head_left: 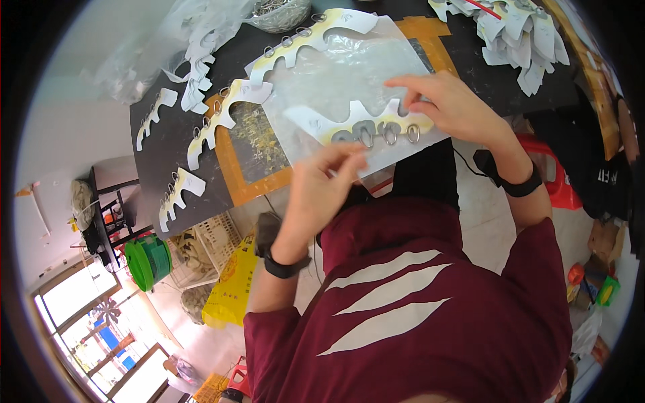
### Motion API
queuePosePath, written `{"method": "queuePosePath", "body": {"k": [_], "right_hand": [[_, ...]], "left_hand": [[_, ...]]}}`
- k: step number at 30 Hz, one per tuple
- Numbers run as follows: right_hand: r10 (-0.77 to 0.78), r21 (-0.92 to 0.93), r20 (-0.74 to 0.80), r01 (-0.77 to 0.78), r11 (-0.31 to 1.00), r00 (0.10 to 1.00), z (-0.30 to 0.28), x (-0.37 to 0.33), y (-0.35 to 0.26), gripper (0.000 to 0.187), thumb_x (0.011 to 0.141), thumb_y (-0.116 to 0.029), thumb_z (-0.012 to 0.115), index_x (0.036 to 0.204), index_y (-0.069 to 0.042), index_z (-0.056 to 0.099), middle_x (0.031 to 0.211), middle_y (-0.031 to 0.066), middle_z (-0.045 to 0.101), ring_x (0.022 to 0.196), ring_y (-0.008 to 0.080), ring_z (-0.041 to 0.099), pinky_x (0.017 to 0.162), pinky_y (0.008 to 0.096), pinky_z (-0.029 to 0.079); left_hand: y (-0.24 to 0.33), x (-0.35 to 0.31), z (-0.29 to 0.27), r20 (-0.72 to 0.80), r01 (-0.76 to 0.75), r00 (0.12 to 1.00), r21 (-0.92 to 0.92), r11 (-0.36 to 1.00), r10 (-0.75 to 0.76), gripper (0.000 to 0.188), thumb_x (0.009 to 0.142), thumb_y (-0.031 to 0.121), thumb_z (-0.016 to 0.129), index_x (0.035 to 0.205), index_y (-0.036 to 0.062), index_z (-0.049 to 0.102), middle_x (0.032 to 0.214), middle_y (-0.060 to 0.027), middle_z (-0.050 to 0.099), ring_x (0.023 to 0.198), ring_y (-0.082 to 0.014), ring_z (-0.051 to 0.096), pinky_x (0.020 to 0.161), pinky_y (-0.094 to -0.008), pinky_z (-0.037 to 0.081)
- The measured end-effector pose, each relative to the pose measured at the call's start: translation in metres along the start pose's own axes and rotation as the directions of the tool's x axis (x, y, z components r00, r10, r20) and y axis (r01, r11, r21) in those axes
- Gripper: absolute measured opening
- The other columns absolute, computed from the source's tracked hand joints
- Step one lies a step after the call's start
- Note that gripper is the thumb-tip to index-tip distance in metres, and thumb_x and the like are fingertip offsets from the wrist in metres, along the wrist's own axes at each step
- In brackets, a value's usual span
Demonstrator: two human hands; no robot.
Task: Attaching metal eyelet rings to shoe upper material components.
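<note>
A white, scalloped strip with a yellow edge (310,123) lies before me on a clear plastic sheet (316,74). Oval metal rings (391,133) sit in a row along its near edge, over grey patches. Just off that edge, near the strip's left part, is my left hand (316,191), thumb and fingertips pinched together and slightly blurred. Whatever is between them, if anything, cannot be made out. My right hand (453,104) is over the strip's right end, index finger stretched out and thumb apart, with nothing visible in it. It hides that end of the strip.
More ringed strips (222,121) lie left on the dark table (151,178), another (316,40) on the sheet's far edge. Strips pile up at far right (521,40) and beside a plastic bag (127,70). A bowl of metal pieces (279,17) stands at the back. Orange tape (235,181) marks the tabletop.
</note>
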State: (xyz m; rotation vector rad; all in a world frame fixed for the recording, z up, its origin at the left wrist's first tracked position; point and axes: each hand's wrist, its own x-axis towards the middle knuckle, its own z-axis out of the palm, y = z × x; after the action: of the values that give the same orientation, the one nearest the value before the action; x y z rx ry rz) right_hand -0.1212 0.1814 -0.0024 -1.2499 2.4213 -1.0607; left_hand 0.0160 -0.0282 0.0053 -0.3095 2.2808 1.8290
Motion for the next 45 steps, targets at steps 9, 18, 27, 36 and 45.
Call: {"method": "queuePosePath", "body": {"k": [9, 18, 27, 36, 45], "right_hand": [[0.079, 0.023, -0.045, -0.078, 0.997, 0.996, 0.016, 0.001, -0.013, 0.022, 0.072, -0.002, 0.062, 0.089, -0.007, 0.048, 0.079, 0.0073, 0.057, 0.078, 0.0258, 0.055, 0.076, 0.0362, 0.038], [0.062, 0.004, 0.071, -0.063, 0.998, 0.996, 0.015, 0.008, -0.016, 0.023, 0.070, 0.002, 0.057, 0.086, -0.008, 0.043, 0.071, 0.0053, 0.057, 0.070, 0.0277, 0.056, 0.070, 0.0369, 0.037], [0.005, 0.043, 0.025, -0.006, 0.999, 1.000, 0.022, 0.003, -0.011, 0.025, 0.068, 0.002, 0.056, 0.087, -0.007, 0.045, 0.062, 0.0052, 0.056, 0.060, 0.0267, 0.056, 0.059, 0.0370, 0.040], [0.018, 0.257, 0.159, -0.059, 0.965, 0.987, 0.017, 0.010, 0.006, 0.028, 0.072, 0.001, 0.058, 0.097, -0.007, 0.045, 0.063, 0.0056, 0.056, 0.059, 0.0243, 0.056, 0.054, 0.0331, 0.041], [0.061, 0.197, 0.118, -0.084, 0.977, 0.991, 0.018, 0.008, -0.002, 0.024, 0.074, 0.001, 0.058, 0.092, -0.004, 0.044, 0.065, 0.0071, 0.055, 0.057, 0.0219, 0.051, 0.053, 0.0319, 0.039]], "left_hand": [[0.006, 0.062, 0.007, 0.208, -0.518, 0.830, 0.632, 0.577, 0.518, 0.018, 0.070, 0.007, 0.067, 0.087, 0.0094, 0.064, 0.081, -0.0056, 0.057, 0.083, -0.0252, 0.052, 0.073, -0.0348, 0.039], [0.007, 0.073, 0.012, 0.283, -0.509, 0.853, 0.639, 0.577, 0.439, 0.020, 0.068, 0.010, 0.067, 0.087, 0.0101, 0.062, 0.085, -0.0044, 0.056, 0.088, -0.0241, 0.051, 0.078, -0.0366, 0.033], [0.001, 0.080, 0.012, 0.299, -0.526, 0.845, 0.613, 0.590, 0.444, 0.015, 0.070, 0.014, 0.065, 0.084, 0.0100, 0.061, 0.079, -0.0029, 0.056, 0.086, -0.0229, 0.052, 0.077, -0.0378, 0.032], [-0.009, 0.090, 0.008, 0.316, -0.557, 0.826, 0.577, 0.597, 0.466, 0.013, 0.071, 0.019, 0.070, 0.078, 0.0105, 0.062, 0.074, -0.0014, 0.055, 0.079, -0.0207, 0.050, 0.075, -0.0343, 0.032], [-0.008, 0.093, -0.001, 0.384, -0.652, 0.758, 0.462, 0.601, 0.527, 0.012, 0.069, 0.018, 0.072, 0.078, 0.0125, 0.066, 0.076, 0.0003, 0.061, 0.076, -0.0189, 0.054, 0.073, -0.0332, 0.035]]}}
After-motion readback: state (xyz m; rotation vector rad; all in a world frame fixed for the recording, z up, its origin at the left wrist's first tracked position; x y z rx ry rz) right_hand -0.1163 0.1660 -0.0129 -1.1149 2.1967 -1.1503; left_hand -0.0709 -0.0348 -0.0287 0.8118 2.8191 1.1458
